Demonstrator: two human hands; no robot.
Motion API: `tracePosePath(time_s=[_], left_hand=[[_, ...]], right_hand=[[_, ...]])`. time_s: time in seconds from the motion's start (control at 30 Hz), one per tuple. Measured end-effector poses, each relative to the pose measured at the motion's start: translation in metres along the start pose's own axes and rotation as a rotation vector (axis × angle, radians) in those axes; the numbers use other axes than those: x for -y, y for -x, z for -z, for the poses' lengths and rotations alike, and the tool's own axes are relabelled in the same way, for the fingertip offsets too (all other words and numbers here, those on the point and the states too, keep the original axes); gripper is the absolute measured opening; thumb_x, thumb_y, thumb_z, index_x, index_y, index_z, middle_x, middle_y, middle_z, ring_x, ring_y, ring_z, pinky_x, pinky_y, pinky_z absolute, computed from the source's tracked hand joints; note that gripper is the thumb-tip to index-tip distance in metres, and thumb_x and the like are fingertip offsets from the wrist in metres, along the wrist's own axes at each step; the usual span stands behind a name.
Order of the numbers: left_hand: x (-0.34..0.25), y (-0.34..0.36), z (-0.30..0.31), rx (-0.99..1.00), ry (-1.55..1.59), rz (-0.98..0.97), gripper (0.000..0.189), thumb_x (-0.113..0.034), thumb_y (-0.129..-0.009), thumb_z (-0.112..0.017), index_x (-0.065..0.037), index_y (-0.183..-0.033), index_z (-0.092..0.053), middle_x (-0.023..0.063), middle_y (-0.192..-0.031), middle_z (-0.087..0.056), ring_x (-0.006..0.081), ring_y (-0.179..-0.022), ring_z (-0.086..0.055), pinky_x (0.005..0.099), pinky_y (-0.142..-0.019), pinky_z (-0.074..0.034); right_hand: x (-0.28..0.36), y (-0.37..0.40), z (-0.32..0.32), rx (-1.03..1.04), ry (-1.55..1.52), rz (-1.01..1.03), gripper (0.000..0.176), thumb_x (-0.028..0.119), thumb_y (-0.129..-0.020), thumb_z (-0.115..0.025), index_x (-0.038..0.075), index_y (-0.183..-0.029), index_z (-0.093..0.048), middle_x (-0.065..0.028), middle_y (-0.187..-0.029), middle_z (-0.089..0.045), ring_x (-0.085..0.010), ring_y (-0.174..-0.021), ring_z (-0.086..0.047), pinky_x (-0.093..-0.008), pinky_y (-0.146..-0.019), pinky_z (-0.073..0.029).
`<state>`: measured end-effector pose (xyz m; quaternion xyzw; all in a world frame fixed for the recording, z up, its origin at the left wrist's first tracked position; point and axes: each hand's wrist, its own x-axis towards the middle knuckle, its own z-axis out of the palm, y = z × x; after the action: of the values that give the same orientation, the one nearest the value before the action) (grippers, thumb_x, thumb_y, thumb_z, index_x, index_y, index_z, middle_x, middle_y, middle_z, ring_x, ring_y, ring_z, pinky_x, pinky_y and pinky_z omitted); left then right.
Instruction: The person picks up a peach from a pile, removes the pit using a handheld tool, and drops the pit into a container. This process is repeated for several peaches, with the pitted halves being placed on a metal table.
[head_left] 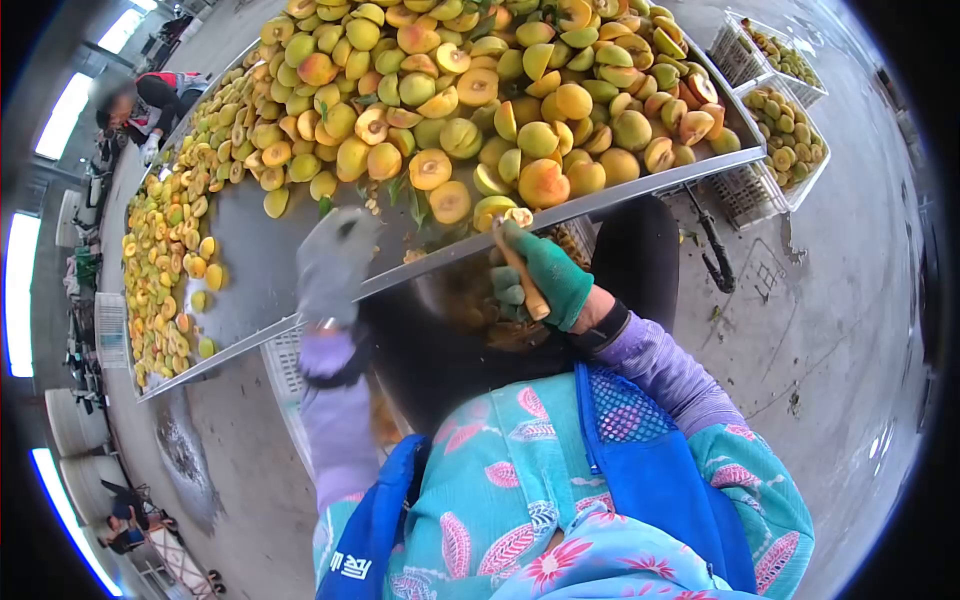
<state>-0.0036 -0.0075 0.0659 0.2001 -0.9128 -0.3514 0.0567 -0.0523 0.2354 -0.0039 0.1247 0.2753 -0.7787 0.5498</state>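
My right hand (pixel 548 272), in a green glove, is closed around a tool with a pale wooden handle (pixel 522 272) at the edge of the metal table (pixel 260 240). At the tool's upper end sits a small pale piece (pixel 519 216), perhaps a fruit stone; the tool's working tip is hard to make out. My left hand (pixel 340 262), in a grey glove, is over the table's near edge, and motion smears its fingers. Beyond both hands lies a heap of yellow-orange peaches (pixel 430 168), many cut in half, some showing stones or hollows. A halved peach (pixel 492 212) lies just beside the tool.
White plastic crates (pixel 750 200) with more fruit stand on the floor to the right. Another white crate (pixel 285 365) is below the table. A co-worker (pixel 150 105) bends at the table's far left end. Another person (pixel 135 515) is at lower left.
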Motion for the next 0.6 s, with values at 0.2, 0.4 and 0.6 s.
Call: tracePosePath(time_s=[0.2, 0.4, 0.6], left_hand=[[0.002, -0.085, -0.117, 0.304, -0.497, -0.344, 0.045, -0.031, -0.074, -0.070, -0.001, -0.107, -0.062, 0.0195, -0.092, -0.067, 0.0350, -0.089, -0.064, 0.0414, -0.078, -0.049], [0.000, -0.036, -0.065, 0.506, 0.842, 0.137, 0.048, -0.038, -0.092, -0.056, -0.002, -0.123, -0.056, 0.0174, -0.106, -0.066, 0.0250, -0.093, -0.065, 0.0312, -0.066, -0.053], [0.008, -0.012, -0.084, 0.257, 1.302, 0.094, 0.053, -0.042, -0.098, -0.046, 0.004, -0.124, -0.055, 0.0190, -0.109, -0.064, 0.0255, -0.094, -0.065, 0.0340, -0.083, -0.055]], right_hand=[[0.001, 0.005, -0.017, -0.304, 0.268, 0.328, 0.032, 0.047, -0.097, -0.051, 0.016, -0.092, -0.054, 0.0029, -0.062, -0.046, -0.0081, -0.052, -0.043, -0.0244, -0.043, -0.035], [0.004, -0.027, -0.014, -0.354, 1.347, 0.738, 0.047, 0.045, -0.098, -0.047, -0.001, -0.096, -0.054, -0.0294, -0.081, -0.062, -0.0484, -0.079, -0.060, -0.0498, -0.067, -0.047], [-0.002, -0.028, -0.028, -0.339, 1.416, 0.669, 0.050, 0.047, -0.098, -0.045, -0.002, -0.098, -0.053, -0.0279, -0.081, -0.063, -0.0458, -0.077, -0.061, -0.0491, -0.067, -0.047]])
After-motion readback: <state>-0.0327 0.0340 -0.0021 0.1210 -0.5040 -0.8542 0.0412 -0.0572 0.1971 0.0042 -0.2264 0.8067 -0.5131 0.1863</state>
